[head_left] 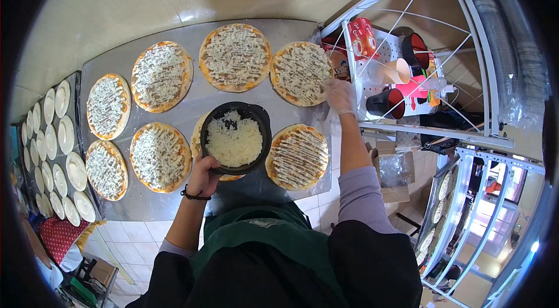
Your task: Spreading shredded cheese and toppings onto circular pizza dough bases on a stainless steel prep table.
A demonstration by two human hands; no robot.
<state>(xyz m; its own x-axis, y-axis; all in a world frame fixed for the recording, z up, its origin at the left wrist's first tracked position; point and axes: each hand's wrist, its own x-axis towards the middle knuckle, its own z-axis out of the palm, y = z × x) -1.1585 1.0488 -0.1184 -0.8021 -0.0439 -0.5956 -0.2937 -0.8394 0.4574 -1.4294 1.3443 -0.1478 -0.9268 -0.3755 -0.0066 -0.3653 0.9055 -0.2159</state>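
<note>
My left hand [204,175] grips the rim of a black bowl [264,126] and holds it tilted towards me. Grated white cheese [233,140] fills most of the bowl. Below it, a pizza [197,132] is mostly hidden. My right hand [339,96], in a clear plastic glove, is at the right edge of a cheese-covered pizza [301,73]; its fingertips are hard to make out. Nearer me on the right lies a pizza with pale sauce stripes [297,156], no layer of grated cheese visible on it. Several cheese-topped pizzas [236,57] lie to the left and back.
The pizzas rest on a metal table [174,209] against a wall. Round dough bases [66,134] cover another surface at far left. On the right, a white rack [436,131] encloses a shelf with cups [396,71] and a red box [362,38]. An open carton [395,177] stands below.
</note>
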